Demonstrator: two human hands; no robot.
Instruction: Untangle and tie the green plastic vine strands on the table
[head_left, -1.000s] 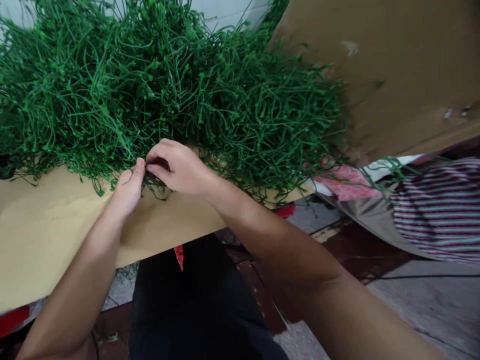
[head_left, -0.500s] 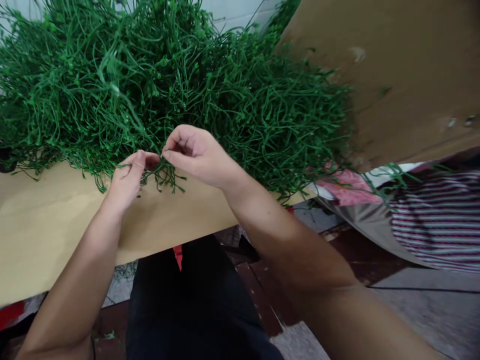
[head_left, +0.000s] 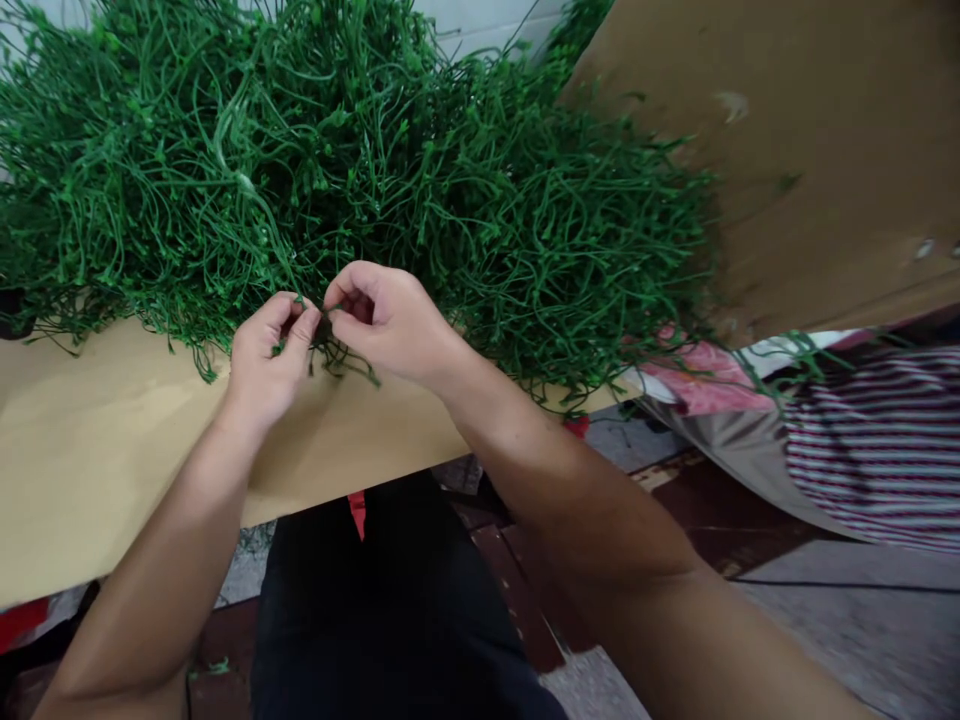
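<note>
Nearest, the dark trousers (head_left: 375, 620) are below the front edge of the tan cardboard (head_left: 112, 450). That edge runs on a slant and both arms reach over it, so small things could drop off there. The left hand (head_left: 262, 360) has its thumb and first finger pressed together on a thin green sprig (head_left: 339, 357). The right hand (head_left: 397, 325) pinches what seems to be the same sprig with its thumb and finger, and its other fingers curl in. The sprig is between the hands, over the cardboard. It looks like plastic, so it should be very light, bendy and a bit springy, maybe a little slick. Its thin tips could catch or snap. The stem looks like the best spot to hold, with just the fingertips. The most room to move is to the left and toward the lap. Just behind, the big green heap (head_left: 337, 170) is in the way and could snag. To its right is a brown board (head_left: 787, 180); farthest back is a white wall (head_left: 480, 35).
</note>
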